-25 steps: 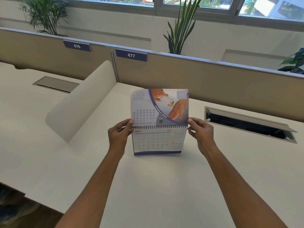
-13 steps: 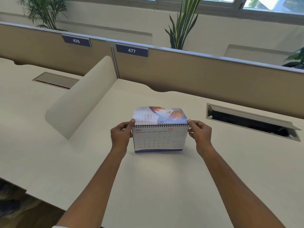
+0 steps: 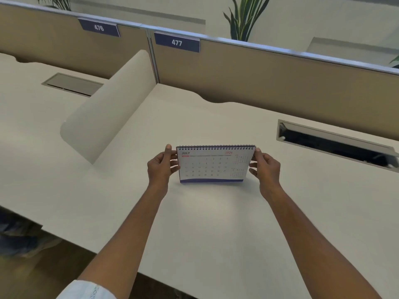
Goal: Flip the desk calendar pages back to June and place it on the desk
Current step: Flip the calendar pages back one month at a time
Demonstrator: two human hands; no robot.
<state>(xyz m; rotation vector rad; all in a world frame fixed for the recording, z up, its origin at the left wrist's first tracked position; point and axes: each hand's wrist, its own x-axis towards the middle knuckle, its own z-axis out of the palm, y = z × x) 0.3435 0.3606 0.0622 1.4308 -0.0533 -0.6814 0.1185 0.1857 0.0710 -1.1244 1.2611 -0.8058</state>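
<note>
1. My left hand (image 3: 162, 166) and right hand (image 3: 265, 167) pinch the desk calendar (image 3: 213, 164) between them, standing on the desk (image 3: 205, 223), showing July
2. I judge it light, its pages flimsy; take the next page at the spiral's corners

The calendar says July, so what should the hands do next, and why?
Probably turn one page back over the rings. The calendar stands on the desk showing JULY, and the goal is June, one month before. The left hand and right hand each hold a top corner, so a thumb could likely bring that page over.
</note>
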